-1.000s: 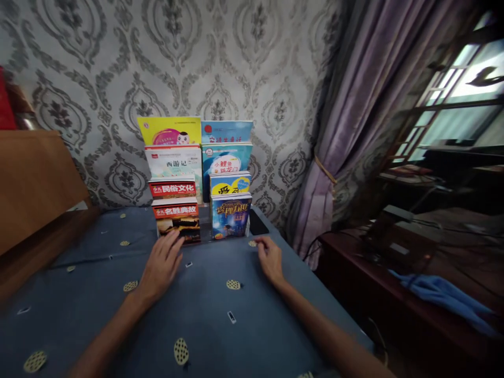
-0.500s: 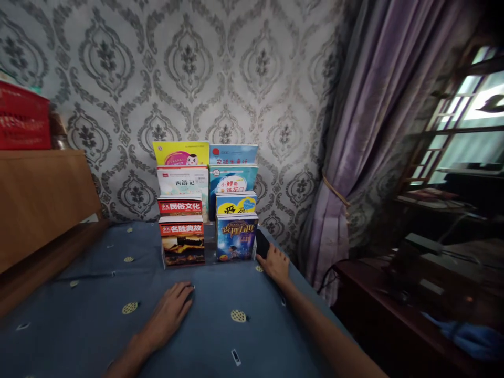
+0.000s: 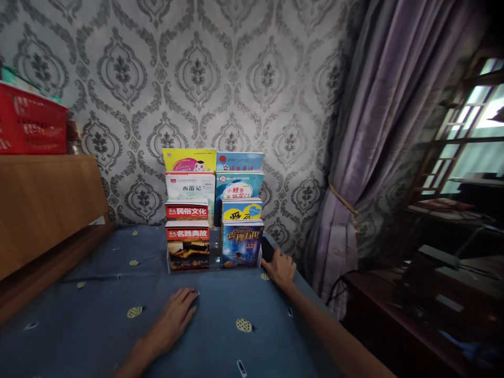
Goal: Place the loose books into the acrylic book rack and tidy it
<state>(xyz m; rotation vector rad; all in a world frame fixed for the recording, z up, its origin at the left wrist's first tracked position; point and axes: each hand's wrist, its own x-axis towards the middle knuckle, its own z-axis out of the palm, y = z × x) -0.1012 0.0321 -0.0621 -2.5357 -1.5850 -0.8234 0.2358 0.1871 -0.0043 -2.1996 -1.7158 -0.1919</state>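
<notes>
My left hand (image 3: 176,316) rests palm down on the blue cloth (image 3: 212,341), fingers stretched forward and holding nothing. It lies in front of a clear tiered rack (image 3: 214,258) filled with upright children's books. Beside the rack's right end, my right hand (image 3: 282,269) has its fingers around a flat black phone (image 3: 268,249), partly hidden by the hand. At the rack's front stand a red-topped book (image 3: 188,247) on the left and a blue book (image 3: 241,244) on the right. Taller books rise behind them, among them a yellow one (image 3: 189,157) and a light blue one (image 3: 240,160).
A wooden cabinet (image 3: 51,194) at the left carries a red plastic basket (image 3: 35,118). Patterned wallpaper backs the rack. A tied purple curtain (image 3: 346,184) hangs at the right, near a dark reddish table (image 3: 370,299) holding dim objects.
The whole scene has shifted slightly right and down as my head turned. Both hands keep the same places relative to the rack and cloth.
</notes>
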